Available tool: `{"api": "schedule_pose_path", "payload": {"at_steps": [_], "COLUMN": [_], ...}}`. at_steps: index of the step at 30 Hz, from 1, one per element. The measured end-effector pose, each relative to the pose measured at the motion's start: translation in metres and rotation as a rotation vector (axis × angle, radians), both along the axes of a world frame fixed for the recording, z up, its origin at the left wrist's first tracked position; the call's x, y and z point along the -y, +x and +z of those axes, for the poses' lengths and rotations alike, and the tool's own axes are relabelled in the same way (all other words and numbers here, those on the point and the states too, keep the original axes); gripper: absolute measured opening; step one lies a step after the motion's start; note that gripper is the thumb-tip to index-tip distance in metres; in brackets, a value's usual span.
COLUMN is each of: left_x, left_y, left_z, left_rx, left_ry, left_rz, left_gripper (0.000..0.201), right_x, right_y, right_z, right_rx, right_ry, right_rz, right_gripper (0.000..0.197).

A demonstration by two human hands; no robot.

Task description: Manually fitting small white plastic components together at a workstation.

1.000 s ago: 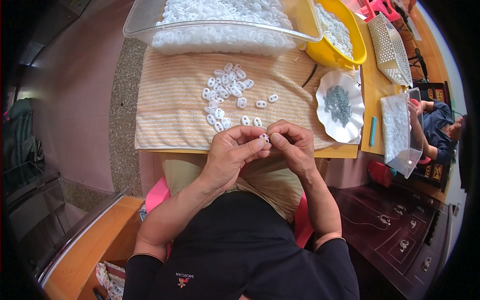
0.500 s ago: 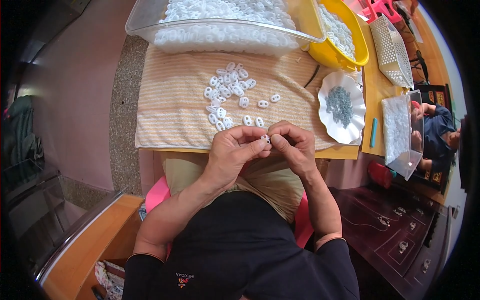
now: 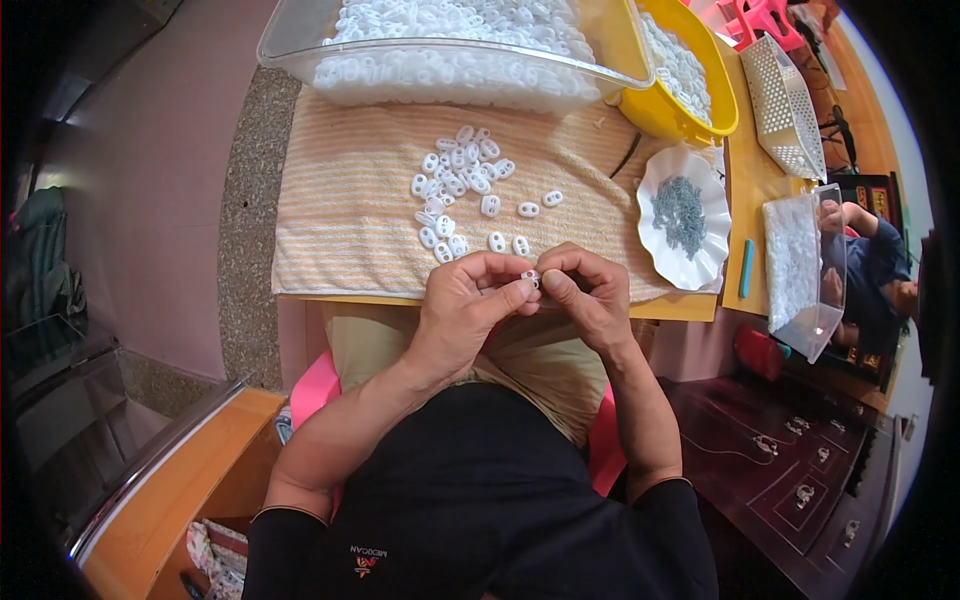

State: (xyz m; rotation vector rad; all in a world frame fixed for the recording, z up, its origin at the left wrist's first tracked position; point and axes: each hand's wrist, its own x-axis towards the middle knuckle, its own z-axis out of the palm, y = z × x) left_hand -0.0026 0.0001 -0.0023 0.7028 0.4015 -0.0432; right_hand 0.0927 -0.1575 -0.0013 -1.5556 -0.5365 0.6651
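since it looks light and stiff, the white two-holed piece point(image 3: 531, 279) should suit a rim hold, left hand point(image 3: 458, 300) pinching it by the table's near edge point(image 3: 676, 306), right hand point(image 3: 592, 295) with fingertips pressed together alongside.

A dark shirt point(image 3: 500, 470) is worn, with short, pale-edged sleeves point(image 3: 285, 550). Well below the hands point(image 3: 455, 305), it carries a small coloured emblem point(image 3: 366, 563). Just below them are beige trousers point(image 3: 370, 350).
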Motion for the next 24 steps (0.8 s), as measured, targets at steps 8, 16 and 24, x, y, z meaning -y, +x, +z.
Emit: {"api": "schedule_pose_path", "payload": {"at_steps": [8, 16, 24], "left_x": [0.0004, 0.0006, -0.0005], "left_y": [0.0002, 0.0006, 0.0003], "left_z": [-0.0001, -0.0013, -0.0018], "left_rx": [0.007, 0.022, -0.009], "left_ry": [0.001, -0.007, -0.013], "left_rz": [-0.002, -0.012, -0.031], "left_gripper": [0.019, 0.018, 0.02], "right_x": [-0.0003, 0.0, 0.001], "right_y": [-0.0005, 0.0005, 0.0027], "right_z": [-0.0038, -0.0036, -0.0034], "right_rx": [-0.047, -0.063, -0.007], "right_ry": [0.054, 0.065, 0.059], "right_rz": [-0.018, -0.02, 0.015], "right_gripper": [0.011, 0.012, 0.011]}}
